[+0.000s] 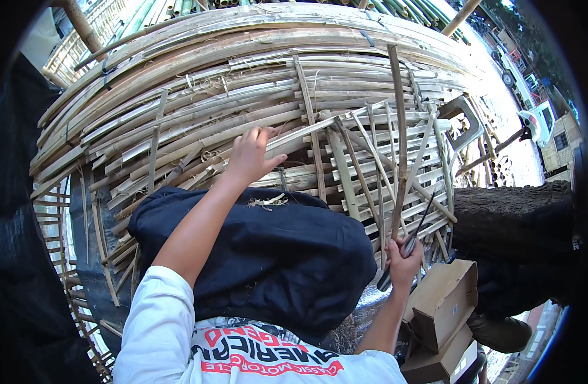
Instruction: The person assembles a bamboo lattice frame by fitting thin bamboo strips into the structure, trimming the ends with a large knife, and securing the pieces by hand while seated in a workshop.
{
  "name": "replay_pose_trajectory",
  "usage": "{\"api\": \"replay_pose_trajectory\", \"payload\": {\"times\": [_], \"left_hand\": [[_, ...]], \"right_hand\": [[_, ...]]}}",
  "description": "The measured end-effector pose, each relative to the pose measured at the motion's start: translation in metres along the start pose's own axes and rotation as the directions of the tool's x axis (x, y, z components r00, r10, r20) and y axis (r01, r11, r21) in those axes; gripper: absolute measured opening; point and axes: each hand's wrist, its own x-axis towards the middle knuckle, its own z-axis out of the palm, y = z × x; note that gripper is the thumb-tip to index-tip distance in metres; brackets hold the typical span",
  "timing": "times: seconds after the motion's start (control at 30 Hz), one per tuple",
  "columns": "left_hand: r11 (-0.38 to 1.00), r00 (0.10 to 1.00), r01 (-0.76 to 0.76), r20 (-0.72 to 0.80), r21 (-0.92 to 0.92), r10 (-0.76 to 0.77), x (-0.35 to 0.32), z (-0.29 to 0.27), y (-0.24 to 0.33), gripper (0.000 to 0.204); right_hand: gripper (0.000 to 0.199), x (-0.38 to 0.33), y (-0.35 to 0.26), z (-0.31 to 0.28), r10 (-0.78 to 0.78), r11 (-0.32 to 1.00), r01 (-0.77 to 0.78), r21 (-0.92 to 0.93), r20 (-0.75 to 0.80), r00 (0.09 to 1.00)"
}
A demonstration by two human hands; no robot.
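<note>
My left hand [249, 155] reaches forward over the split bamboo strips [198, 131], its fingers stretched and the thumb apart. Nothing shows in it, and I cannot tell whether the fingertips touch a strip. My right hand [404, 261] is closed around a knife [408, 247], whose thin dark blade points up and away to the right. A long brown bamboo stick [398, 121] rises from the thumb side of that hand; its lower end seems pinched there too. Pale shavings [268, 201] lie on the dark cloth [262, 249] over my lap.
Slatted bamboo frames [354, 169] lean at front right. Beside my right arm stands an open cardboard box [444, 304]. A thick log [508, 208] lies at the right. Green bamboo poles [402, 9] are at the far edge, and black sheeting [15, 211] hangs at left.
</note>
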Motion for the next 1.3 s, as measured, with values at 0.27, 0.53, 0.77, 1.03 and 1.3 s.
{"api": "replay_pose_trajectory", "payload": {"times": [0.27,0.53,0.77,1.03,1.3], "left_hand": [[0.99,0.955,0.144,0.264,-0.002,-0.138,0.004,0.045,-0.038,0.05],[0.977,0.934,0.192,0.29,0.089,-0.21,0.032,0.06,-0.024,0.048],[0.971,0.916,0.222,0.322,0.092,-0.24,0.039,0.065,-0.043,0.049],[0.963,0.891,0.24,0.366,0.12,-0.268,0.046,0.056,-0.035,0.054],[0.973,0.95,0.134,0.256,0.186,-0.18,0.061,0.056,-0.008,0.062]], "right_hand": [[0.023,-0.007,0.078,-0.025,0.029,0.924,-0.013,-0.381,0.035,0.999],[0.029,-0.002,0.084,-0.001,0.062,0.856,-0.013,-0.516,0.076,0.995],[0.033,0.001,0.087,0.004,0.096,0.867,-0.061,-0.494,0.046,0.994],[0.037,0.007,0.089,0.004,0.086,0.871,-0.063,-0.487,0.025,0.996],[0.034,0.012,0.103,0.008,0.049,0.862,-0.024,-0.507,0.037,0.998]]}}
